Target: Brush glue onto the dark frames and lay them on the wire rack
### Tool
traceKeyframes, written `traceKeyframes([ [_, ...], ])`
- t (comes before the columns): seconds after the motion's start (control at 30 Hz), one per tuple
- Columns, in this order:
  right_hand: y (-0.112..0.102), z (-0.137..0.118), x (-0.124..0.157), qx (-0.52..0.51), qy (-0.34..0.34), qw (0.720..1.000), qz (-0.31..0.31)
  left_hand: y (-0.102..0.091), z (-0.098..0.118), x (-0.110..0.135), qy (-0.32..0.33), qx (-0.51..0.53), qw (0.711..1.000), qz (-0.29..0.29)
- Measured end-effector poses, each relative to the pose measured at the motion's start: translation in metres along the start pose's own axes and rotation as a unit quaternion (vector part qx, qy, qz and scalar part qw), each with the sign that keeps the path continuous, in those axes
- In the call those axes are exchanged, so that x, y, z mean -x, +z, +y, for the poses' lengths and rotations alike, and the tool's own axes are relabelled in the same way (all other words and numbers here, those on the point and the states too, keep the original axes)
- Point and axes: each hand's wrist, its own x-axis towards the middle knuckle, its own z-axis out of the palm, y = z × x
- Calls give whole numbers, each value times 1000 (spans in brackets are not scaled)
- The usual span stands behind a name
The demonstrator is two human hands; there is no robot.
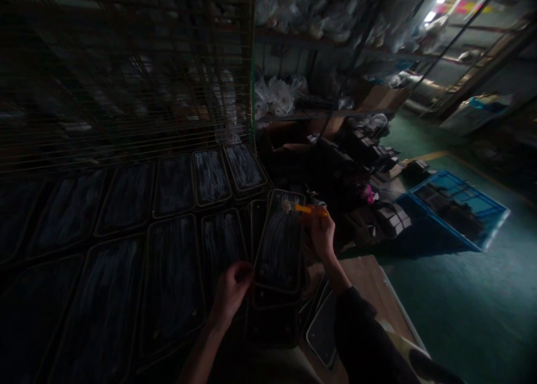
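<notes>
A brush (308, 209) with an orange handle is gripped in my right hand (322, 231). Its pale bristles rest on the upper part of a dark rectangular panel (279, 244), which has rounded corners, a light rim and whitish streaks down its face. My left hand (233, 289) is closed at the panel's lower left edge, its fingertips curled against the rim and partly in shadow. Beneath this panel lie more dark panels (272, 325), stacked and slightly offset.
Rows of similar streaked panels (172, 278) cover the left side. Behind them stands a wire mesh rack (126, 121). Shelves hold plastic bags (281, 96). At right are a blue crate (499, 219) on the green floor and a wooden board (373, 289) beside my right arm.
</notes>
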Motion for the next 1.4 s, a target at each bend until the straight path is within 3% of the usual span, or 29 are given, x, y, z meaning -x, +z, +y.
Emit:
traceKeyframes([
  [0.1, -3, 3, -15, 34, -46, 998, 16, 1, 0, 0, 2, 7, 1000, -6],
  [0.2, -8, 2, -14, 88, -67, 994, -8, 2, 0, 0, 1, 8, 1000, -7],
  [0.3, -19, 0, 11, 190, -90, 976, -56, 3, -2, 0, -9, 16, 1000, -1],
  [0.43, -43, -10, 69, 275, -92, 951, -110, 7, -2, 0, -45, 24, 999, 4],
  [0.53, -60, -26, 102, 251, -43, 958, -131, 8, 5, 2, -58, 11, 998, -5],
  [0.63, -69, -45, 110, 191, 14, 971, -139, 7, 12, 5, -55, 22, 998, -20],
  [0.73, -67, -55, 97, 140, 36, 987, -70, 5, 13, 5, -54, 28, 998, -29],
  [0.83, -59, -46, 85, 116, 4, 993, -9, 3, 14, 3, -54, 0, 997, -49],
  [1.0, -53, -29, 102, 146, -2, 983, -113, 3, 17, 1, -65, -9, 997, -43],
  [1.13, -69, -41, 129, 105, 51, 978, -175, 4, 16, 2, -73, 17, 996, -46],
  [1.2, -81, -49, 135, 73, 71, 983, -150, 3, 17, 5, -74, 33, 995, -50],
  [1.27, -92, -50, 136, 64, 60, 994, -69, 1, 19, 7, -81, 47, 994, -61],
  [1.33, -101, -45, 136, 91, 35, 995, 2, -2, 24, 8, -102, 70, 989, -87],
  [1.4, -105, -35, 139, 148, 29, 989, 12, -3, 29, 6, -138, 101, 978, -118],
])
